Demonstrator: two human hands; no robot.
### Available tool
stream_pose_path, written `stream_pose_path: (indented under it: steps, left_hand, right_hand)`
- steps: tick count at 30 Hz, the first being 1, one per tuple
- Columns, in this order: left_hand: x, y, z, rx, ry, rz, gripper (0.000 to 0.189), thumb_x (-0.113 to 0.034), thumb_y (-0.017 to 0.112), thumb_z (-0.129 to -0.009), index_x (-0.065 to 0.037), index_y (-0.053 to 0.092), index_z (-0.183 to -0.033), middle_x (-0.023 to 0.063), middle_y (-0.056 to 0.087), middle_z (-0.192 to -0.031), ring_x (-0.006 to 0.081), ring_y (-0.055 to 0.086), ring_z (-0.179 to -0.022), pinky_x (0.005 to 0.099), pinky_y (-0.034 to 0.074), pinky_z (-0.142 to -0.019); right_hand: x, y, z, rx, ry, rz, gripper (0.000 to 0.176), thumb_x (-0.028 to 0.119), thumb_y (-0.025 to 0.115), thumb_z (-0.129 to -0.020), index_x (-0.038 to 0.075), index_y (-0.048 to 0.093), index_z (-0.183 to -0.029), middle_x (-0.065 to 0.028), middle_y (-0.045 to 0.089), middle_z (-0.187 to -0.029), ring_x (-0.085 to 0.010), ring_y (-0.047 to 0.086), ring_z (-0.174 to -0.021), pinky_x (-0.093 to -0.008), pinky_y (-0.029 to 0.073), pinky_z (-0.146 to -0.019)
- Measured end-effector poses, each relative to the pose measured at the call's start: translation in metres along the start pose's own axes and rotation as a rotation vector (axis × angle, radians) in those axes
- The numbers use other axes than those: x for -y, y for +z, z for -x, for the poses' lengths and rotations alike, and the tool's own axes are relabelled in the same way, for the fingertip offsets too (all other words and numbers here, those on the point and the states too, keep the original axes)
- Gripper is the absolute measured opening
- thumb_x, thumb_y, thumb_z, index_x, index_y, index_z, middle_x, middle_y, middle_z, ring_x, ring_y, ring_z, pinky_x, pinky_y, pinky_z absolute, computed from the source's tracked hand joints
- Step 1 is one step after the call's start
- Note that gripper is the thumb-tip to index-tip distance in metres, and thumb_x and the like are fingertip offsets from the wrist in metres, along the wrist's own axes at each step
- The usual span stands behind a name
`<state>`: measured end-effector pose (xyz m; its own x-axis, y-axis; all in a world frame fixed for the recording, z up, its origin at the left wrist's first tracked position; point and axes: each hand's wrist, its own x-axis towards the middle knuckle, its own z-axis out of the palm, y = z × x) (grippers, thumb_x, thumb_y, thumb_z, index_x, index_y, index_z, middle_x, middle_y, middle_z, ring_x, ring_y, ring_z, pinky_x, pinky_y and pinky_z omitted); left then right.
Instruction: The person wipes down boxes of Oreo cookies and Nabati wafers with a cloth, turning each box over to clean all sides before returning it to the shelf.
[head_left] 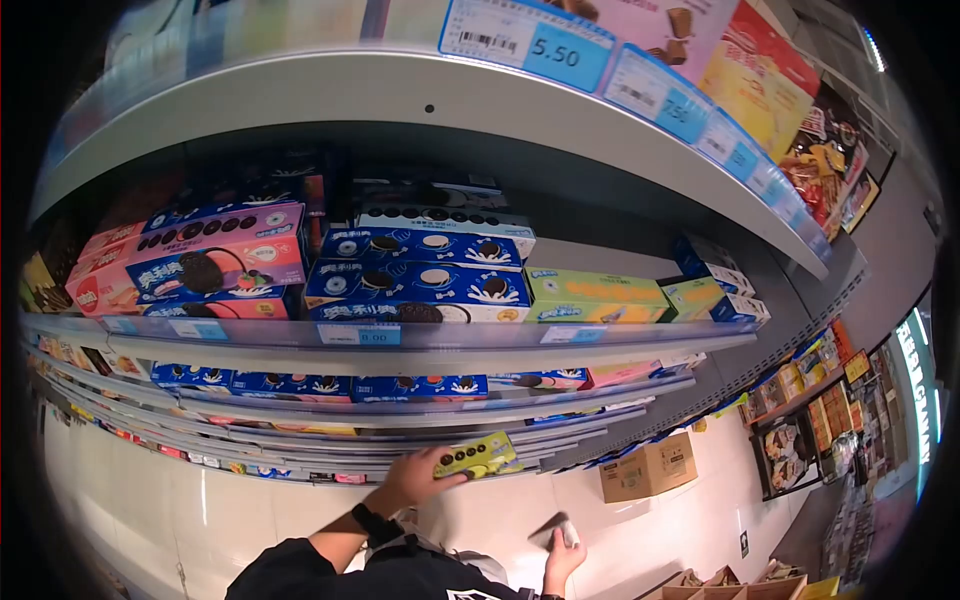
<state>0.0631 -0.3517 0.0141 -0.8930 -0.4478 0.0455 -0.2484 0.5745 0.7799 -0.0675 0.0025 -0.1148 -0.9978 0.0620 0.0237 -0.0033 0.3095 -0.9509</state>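
Note:
My left hand (412, 478), with a dark band on its wrist, grips one end of a yellow-green cookie box (476, 456) with dark round cookies printed on it. The box is held in front of the lower shelves, above the floor. Lower right, my right hand (565, 560) is closed around a small flat dark-and-white object (552, 530), whose kind I cannot make out. On the shelf above are stacked blue cookie boxes (415, 285), pink cookie boxes (215, 258) and green-yellow boxes (595, 297).
An upper shelf edge (330, 85) with price tags (555, 50) curves across the top. Lower shelves hold more blue boxes (420, 385). A brown cardboard carton (650, 468) stands on the pale floor (270, 520). Open cartons (735, 590) are at bottom right; a snack rack (800, 400) is at right.

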Motion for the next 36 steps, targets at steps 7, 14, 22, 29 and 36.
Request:
stream_pose_path:
  steps: [7,14,22,29,36]
  left_hand:
    - [-0.019,0.062,0.063,0.410,-0.244,0.525,0.069,-0.043,0.065,-0.099,-0.004,0.042,-0.152,0.0148,0.062,-0.133,0.0210,0.059,-0.119,0.0327,0.045,-0.103]
    - [-0.017,0.098,0.148,0.063,-0.155,0.721,0.049,-0.021,0.055,-0.106,-0.002,0.046,-0.151,0.0089,0.059,-0.140,0.0136,0.055,-0.123,0.0284,0.045,-0.104]
    - [-0.114,0.114,0.280,0.113,-0.222,0.318,0.056,-0.043,0.058,-0.103,-0.021,0.048,-0.153,0.0059,0.074,-0.100,0.0088,0.061,-0.082,0.0288,0.051,-0.075]
    - [-0.125,0.120,0.350,0.178,-0.303,0.426,0.055,-0.038,0.059,-0.104,-0.017,0.047,-0.153,0.0045,0.070,-0.114,0.0099,0.060,-0.092,0.0287,0.051,-0.083]
    - [-0.087,0.134,0.375,-0.300,-0.255,0.997,0.049,-0.026,0.056,-0.106,-0.013,0.047,-0.152,0.0096,0.060,-0.131,0.0125,0.057,-0.115,0.0307,0.047,-0.097]
  right_hand:
    - [0.106,0.067,0.048,0.174,-0.720,0.054,0.035,-0.010,0.059,-0.086,0.000,0.055,-0.120,-0.0278,0.060,-0.135,-0.0423,0.056,-0.131,-0.0462,0.042,-0.111]
    - [0.107,0.001,0.127,0.486,-1.022,0.025,0.030,0.001,0.066,-0.086,0.003,0.065,-0.116,-0.0199,0.065,-0.134,-0.0440,0.055,-0.132,-0.0541,0.043,-0.110]
    - [0.065,-0.086,0.170,0.484,-0.878,-0.016,0.044,0.002,0.066,-0.084,0.003,0.066,-0.128,-0.0178,0.062,-0.139,-0.0439,0.048,-0.138,-0.0549,0.035,-0.116]
    - [0.079,-0.130,0.197,0.478,-0.777,0.026,0.045,0.003,0.058,-0.090,0.003,0.062,-0.134,-0.0209,0.058,-0.143,-0.0462,0.043,-0.141,-0.0528,0.032,-0.118]
    - [0.103,-0.145,0.290,0.762,-1.008,-0.066,0.041,0.005,0.066,-0.086,0.006,0.069,-0.127,-0.0141,0.064,-0.137,-0.0423,0.051,-0.136,-0.0529,0.041,-0.112]
